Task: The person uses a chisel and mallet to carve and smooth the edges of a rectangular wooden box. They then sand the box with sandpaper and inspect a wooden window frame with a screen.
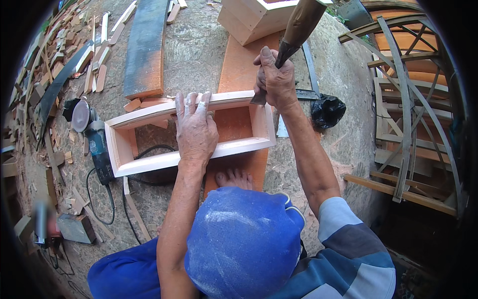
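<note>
A long, shallow rectangular frame of pale wood (239,145) rests before me, its left end angled a little nearer to me. My left hand (195,132) is closed over the far rail, with several fingers laid across the top. Pale dust coats these fingers. My right hand (277,82) grips a chisel-like tool (303,22) with a thick brown wooden handle and a dark collar. The handle rises up and to the right. Below my fist, a flat dark blade touches or nearly touches the frame's far right corner; the exact contact cannot be made out.
An angle grinder (99,149) with its cord lies left of the frame. An orange board (241,65) runs beneath it; a bare foot (234,178) rests nearer me. Another wooden box (249,22), a metal square (309,65) and a black plastic bag (328,110) lie beyond. Offcuts litter the left.
</note>
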`<action>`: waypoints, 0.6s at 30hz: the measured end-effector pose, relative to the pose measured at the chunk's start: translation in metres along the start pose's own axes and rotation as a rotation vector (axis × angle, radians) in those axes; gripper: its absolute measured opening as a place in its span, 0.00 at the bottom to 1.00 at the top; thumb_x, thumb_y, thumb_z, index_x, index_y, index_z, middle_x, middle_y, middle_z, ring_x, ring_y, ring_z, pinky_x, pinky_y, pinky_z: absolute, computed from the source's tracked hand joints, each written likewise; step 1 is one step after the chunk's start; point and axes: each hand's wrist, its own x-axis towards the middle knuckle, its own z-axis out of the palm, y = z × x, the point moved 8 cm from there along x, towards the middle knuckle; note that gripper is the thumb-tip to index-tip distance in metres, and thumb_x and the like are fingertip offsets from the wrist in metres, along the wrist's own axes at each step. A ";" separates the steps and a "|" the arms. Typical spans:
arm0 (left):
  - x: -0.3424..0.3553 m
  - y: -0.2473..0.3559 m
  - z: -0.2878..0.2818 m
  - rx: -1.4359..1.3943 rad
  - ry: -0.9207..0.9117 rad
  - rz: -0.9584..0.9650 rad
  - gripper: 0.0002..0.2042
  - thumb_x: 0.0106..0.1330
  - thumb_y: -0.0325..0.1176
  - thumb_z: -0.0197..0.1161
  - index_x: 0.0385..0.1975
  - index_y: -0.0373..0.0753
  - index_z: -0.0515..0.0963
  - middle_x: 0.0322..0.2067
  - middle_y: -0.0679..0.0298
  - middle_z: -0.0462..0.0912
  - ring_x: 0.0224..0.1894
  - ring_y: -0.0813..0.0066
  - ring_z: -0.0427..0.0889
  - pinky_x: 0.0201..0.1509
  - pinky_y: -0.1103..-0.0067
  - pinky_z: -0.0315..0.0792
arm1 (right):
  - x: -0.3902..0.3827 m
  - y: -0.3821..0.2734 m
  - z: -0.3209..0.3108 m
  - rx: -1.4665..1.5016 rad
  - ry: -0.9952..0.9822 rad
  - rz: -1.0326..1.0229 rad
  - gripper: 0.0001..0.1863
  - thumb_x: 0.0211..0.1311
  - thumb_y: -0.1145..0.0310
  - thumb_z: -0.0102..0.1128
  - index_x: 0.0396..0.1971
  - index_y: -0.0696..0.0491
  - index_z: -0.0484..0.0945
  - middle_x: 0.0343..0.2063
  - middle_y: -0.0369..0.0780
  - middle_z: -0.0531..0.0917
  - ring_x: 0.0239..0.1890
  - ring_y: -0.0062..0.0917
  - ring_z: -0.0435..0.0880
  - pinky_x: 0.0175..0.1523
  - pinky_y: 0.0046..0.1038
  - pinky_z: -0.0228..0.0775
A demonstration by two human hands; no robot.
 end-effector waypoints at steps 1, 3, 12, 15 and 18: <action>0.000 0.000 0.000 0.002 0.001 0.000 0.26 0.66 0.26 0.57 0.67 0.47 0.74 0.67 0.51 0.70 0.76 0.38 0.55 0.80 0.54 0.55 | -0.003 -0.006 -0.002 0.010 0.016 -0.029 0.23 0.76 0.49 0.60 0.33 0.56 0.74 0.11 0.27 0.64 0.11 0.11 0.61 0.16 0.22 0.65; -0.001 0.000 0.000 0.009 -0.010 -0.006 0.26 0.66 0.27 0.58 0.67 0.46 0.74 0.67 0.51 0.70 0.77 0.38 0.55 0.81 0.55 0.55 | -0.015 -0.013 -0.008 0.063 0.044 -0.052 0.23 0.76 0.49 0.59 0.33 0.57 0.74 0.11 0.27 0.63 0.11 0.11 0.61 0.16 0.22 0.65; -0.001 0.001 0.000 0.020 -0.018 -0.022 0.25 0.68 0.28 0.58 0.67 0.45 0.74 0.68 0.51 0.70 0.78 0.40 0.54 0.81 0.55 0.54 | -0.079 0.011 -0.021 0.085 0.050 0.117 0.23 0.77 0.47 0.57 0.36 0.55 0.72 0.11 0.28 0.61 0.11 0.12 0.59 0.18 0.22 0.65; 0.000 0.001 0.000 0.008 -0.027 -0.030 0.25 0.68 0.28 0.58 0.67 0.45 0.74 0.68 0.52 0.69 0.78 0.40 0.53 0.81 0.55 0.55 | -0.076 0.013 -0.018 0.077 0.041 0.119 0.23 0.77 0.47 0.57 0.36 0.55 0.72 0.12 0.28 0.61 0.11 0.12 0.59 0.18 0.22 0.65; 0.001 0.002 -0.002 0.012 -0.019 -0.022 0.25 0.68 0.27 0.57 0.67 0.45 0.74 0.68 0.52 0.69 0.78 0.39 0.53 0.81 0.55 0.55 | -0.072 0.012 -0.015 0.081 0.052 0.110 0.23 0.77 0.49 0.57 0.35 0.57 0.73 0.11 0.27 0.61 0.10 0.12 0.58 0.17 0.23 0.64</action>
